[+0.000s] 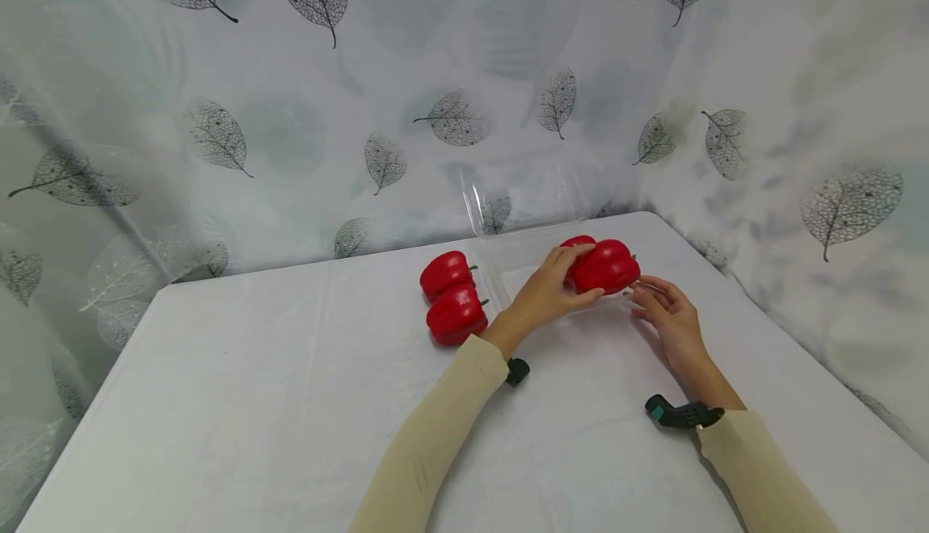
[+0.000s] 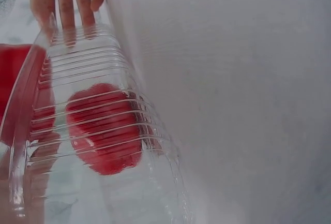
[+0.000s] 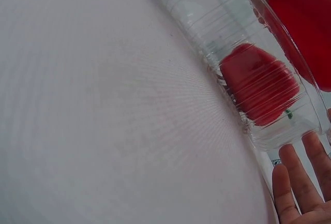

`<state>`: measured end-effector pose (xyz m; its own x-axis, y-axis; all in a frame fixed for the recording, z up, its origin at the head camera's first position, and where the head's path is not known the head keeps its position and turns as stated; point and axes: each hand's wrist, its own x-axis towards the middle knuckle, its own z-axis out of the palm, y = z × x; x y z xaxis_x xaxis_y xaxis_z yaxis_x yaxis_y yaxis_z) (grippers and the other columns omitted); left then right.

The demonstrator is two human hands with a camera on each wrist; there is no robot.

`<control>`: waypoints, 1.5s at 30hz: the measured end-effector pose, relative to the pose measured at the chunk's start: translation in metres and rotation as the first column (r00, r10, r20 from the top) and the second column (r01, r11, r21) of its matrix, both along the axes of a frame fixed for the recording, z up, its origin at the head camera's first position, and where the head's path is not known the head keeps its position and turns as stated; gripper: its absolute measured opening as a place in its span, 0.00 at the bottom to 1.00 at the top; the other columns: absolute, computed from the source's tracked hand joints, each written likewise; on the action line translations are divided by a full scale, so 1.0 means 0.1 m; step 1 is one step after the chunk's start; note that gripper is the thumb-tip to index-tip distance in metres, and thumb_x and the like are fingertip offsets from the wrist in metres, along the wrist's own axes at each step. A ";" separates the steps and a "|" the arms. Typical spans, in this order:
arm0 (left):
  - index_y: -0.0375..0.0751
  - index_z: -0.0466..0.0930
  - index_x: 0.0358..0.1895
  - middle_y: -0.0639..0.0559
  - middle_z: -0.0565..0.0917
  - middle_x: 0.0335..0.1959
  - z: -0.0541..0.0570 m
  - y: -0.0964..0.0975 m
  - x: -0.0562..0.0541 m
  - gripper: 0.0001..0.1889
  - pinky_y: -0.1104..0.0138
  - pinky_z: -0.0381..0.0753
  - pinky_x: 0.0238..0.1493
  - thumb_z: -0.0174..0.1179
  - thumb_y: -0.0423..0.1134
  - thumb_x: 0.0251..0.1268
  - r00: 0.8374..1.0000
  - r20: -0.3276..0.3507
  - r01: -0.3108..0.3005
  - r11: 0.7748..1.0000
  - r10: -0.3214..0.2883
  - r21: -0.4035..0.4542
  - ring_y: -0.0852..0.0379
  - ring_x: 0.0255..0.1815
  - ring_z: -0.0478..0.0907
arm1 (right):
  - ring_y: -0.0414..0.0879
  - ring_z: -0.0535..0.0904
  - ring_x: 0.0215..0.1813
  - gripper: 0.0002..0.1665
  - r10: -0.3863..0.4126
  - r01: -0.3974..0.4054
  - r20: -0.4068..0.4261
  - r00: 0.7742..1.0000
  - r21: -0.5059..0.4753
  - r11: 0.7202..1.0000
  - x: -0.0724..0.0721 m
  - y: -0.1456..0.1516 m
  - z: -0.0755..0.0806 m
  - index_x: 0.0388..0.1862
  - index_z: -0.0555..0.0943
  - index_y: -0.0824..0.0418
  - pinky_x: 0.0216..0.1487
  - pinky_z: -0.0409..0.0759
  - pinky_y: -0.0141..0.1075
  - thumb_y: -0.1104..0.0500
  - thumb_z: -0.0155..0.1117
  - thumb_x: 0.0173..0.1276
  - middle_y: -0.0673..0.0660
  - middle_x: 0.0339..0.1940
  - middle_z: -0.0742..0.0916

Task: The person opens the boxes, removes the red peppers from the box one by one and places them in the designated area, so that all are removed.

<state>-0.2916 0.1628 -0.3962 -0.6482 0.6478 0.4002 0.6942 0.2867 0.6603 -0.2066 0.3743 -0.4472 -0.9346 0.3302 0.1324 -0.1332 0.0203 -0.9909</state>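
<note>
My left hand (image 1: pixel 546 289) grips a red bell pepper (image 1: pixel 613 267), thumb and fingers spread around it, over a clear plastic clamshell container (image 1: pixel 517 249). Another red bell pepper (image 3: pixel 260 85) sits inside the container, seen through its ribbed wall in both wrist views. My right hand (image 1: pixel 671 319) is at the container's right end, fingers loosely extended and fingertips right at the clear wall. Nothing is held in it. Left of the container, two more red bell peppers (image 1: pixel 446 274) lie side by side on the white table, green stems pointing right.
The container's clear lid (image 1: pixel 533 194) stands raised at the back, against the leaf-patterned curtain (image 1: pixel 414 170). The white table (image 1: pixel 239 404) has its back edge just behind the container. Dark wrist straps (image 1: pixel 685 414) sit at both sleeves.
</note>
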 end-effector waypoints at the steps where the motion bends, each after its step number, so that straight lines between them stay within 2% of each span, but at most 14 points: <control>1: 0.49 0.62 0.71 0.49 0.67 0.67 0.00 -0.01 0.00 0.36 0.74 0.77 0.55 0.68 0.45 0.61 1.000 -0.007 -0.002 1.000 0.002 -0.006 0.55 0.65 0.67 | 0.31 0.82 0.47 0.26 0.000 0.000 0.003 1.000 0.003 1.000 0.00 0.00 0.00 0.62 0.72 0.52 0.45 0.80 0.23 0.49 0.65 0.68 0.38 0.47 0.82; 10: 0.47 0.61 0.71 0.48 0.67 0.67 0.02 -0.09 0.01 0.37 0.73 0.77 0.55 0.68 0.43 0.61 0.999 -0.033 0.015 1.000 -0.015 -0.011 0.55 0.65 0.67 | 0.32 0.82 0.46 0.23 0.014 -0.014 -0.015 1.000 -0.006 1.000 -0.03 -0.03 -0.01 0.60 0.73 0.52 0.45 0.80 0.23 0.51 0.64 0.69 0.39 0.46 0.84; 22: 0.48 0.61 0.72 0.48 0.67 0.67 0.01 -0.16 0.05 0.37 0.74 0.78 0.53 0.68 0.43 0.60 0.999 -0.044 0.023 0.999 -0.024 -0.024 0.55 0.65 0.68 | 0.32 0.83 0.46 0.28 0.002 -0.002 0.001 1.000 -0.028 1.000 -0.03 -0.03 0.02 0.63 0.72 0.56 0.44 0.81 0.23 0.50 0.66 0.67 0.38 0.47 0.82; 36: 0.47 0.60 0.72 0.47 0.69 0.63 0.03 -0.28 0.10 0.37 0.66 0.81 0.54 0.68 0.41 0.60 0.996 -0.064 0.055 0.998 -0.054 0.014 0.56 0.63 0.68 | 0.30 0.82 0.46 0.29 -0.028 0.027 0.029 0.999 0.012 1.000 -0.03 -0.01 -0.01 0.64 0.71 0.53 0.44 0.79 0.21 0.48 0.65 0.67 0.37 0.46 0.82; 45: 0.48 0.61 0.72 0.48 0.70 0.61 0.04 -0.37 0.15 0.37 0.76 0.77 0.52 0.68 0.42 0.60 0.996 -0.070 0.054 0.998 -0.053 0.009 0.58 0.61 0.69 | 0.31 0.82 0.47 0.30 -0.014 0.014 0.020 1.000 0.000 1.000 -0.01 -0.01 0.00 0.66 0.71 0.55 0.43 0.80 0.21 0.49 0.64 0.68 0.37 0.47 0.82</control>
<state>-0.2768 0.1260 -0.3920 -0.5830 0.6761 0.4506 0.7526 0.2406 0.6129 -0.2076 0.3733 -0.4474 -0.9323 0.3434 0.1138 -0.1131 0.0223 -0.9933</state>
